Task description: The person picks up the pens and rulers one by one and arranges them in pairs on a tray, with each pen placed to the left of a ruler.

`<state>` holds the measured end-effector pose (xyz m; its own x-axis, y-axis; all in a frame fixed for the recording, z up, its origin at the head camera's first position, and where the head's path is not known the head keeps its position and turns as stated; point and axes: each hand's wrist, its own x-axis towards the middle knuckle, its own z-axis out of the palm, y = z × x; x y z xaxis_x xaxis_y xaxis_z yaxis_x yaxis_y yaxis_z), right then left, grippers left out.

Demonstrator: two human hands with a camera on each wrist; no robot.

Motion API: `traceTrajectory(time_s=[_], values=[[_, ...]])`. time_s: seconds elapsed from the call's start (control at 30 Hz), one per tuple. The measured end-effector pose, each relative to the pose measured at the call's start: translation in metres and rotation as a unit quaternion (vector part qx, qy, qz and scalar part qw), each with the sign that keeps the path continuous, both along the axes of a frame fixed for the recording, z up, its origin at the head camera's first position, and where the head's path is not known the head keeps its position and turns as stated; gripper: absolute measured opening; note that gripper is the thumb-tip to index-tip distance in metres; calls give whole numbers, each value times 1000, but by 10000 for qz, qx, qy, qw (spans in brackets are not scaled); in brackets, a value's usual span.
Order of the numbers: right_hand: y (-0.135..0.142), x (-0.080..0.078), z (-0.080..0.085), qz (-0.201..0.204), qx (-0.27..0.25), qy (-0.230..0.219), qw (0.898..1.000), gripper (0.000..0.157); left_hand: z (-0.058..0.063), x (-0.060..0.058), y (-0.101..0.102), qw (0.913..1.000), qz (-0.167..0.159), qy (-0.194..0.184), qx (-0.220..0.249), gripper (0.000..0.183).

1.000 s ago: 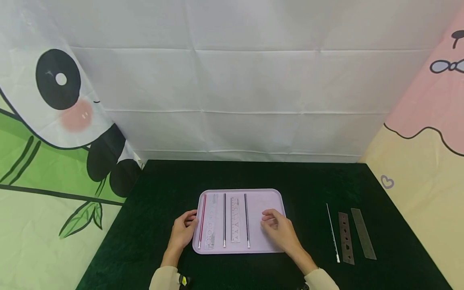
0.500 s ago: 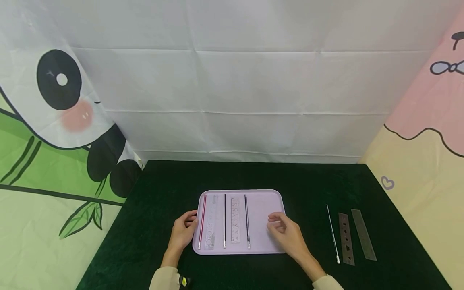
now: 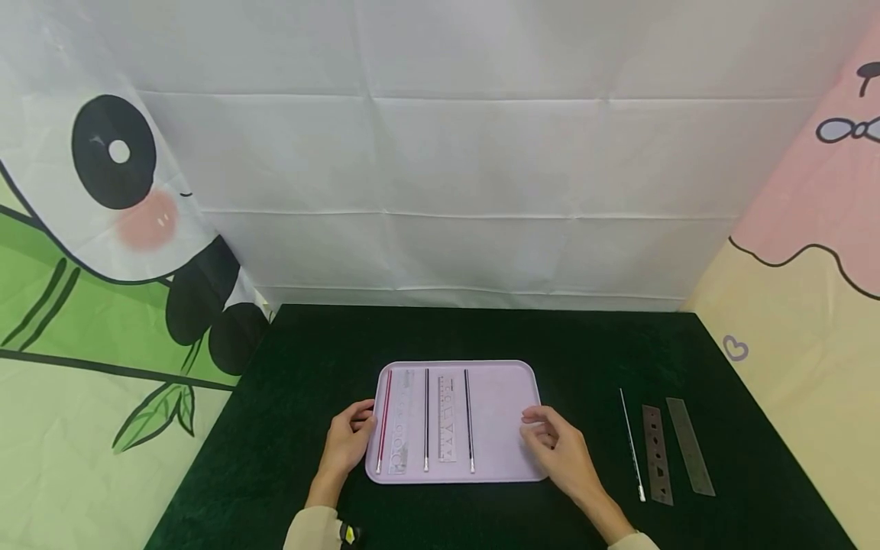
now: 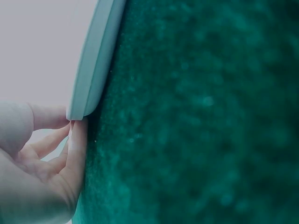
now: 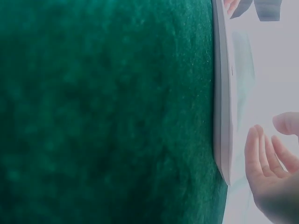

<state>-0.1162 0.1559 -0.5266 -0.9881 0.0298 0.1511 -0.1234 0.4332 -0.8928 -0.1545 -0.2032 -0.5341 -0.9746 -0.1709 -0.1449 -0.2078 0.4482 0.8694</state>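
A pale lilac tray (image 3: 505,382) lies on the table. On it, from left to right, lie a red pencil (image 3: 384,420), a clear stencil ruler (image 3: 399,428), a dark pencil (image 3: 426,420), a shorter clear stencil ruler (image 3: 447,420) and another dark pencil (image 3: 470,420). My left hand (image 3: 347,439) pinches the tray's left edge, thumb at the rim and fingers against its side in the left wrist view. Over the tray's right edge hovers my right hand (image 3: 560,451), with nothing between thumb and loosely bent fingers; the right wrist view shows a gap between these fingers (image 5: 252,149) and the tray rim.
Right of the tray lie a thin white-ended stick (image 3: 632,447), a grey ruler with cut-out shapes (image 3: 658,454) and a plain grey ruler (image 3: 690,447). Dark green cloth covers the table (image 3: 330,336). A white sheet (image 3: 467,168) hangs behind, with printed cartoon sheets at both sides.
My right hand has moved rightward from above the tray's right part to its right edge. The left hand stays at the left edge, and the things on the tray lie as before.
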Motion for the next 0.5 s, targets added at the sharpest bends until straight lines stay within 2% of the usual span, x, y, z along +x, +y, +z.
traceTrajectory(time_s=[0.17, 0.37, 0.5], values=[[5, 3, -1, -85, 23, 130, 9999, 26, 1, 1, 0, 10000, -14, 1, 24, 37], [13, 5, -1, -199, -54, -28, 9998, 29, 2, 1, 0, 10000, -15, 4, 37, 36], [17, 7, 0, -236, -1, 29, 9997, 30, 2, 1, 1, 10000, -14, 17, 24, 36]])
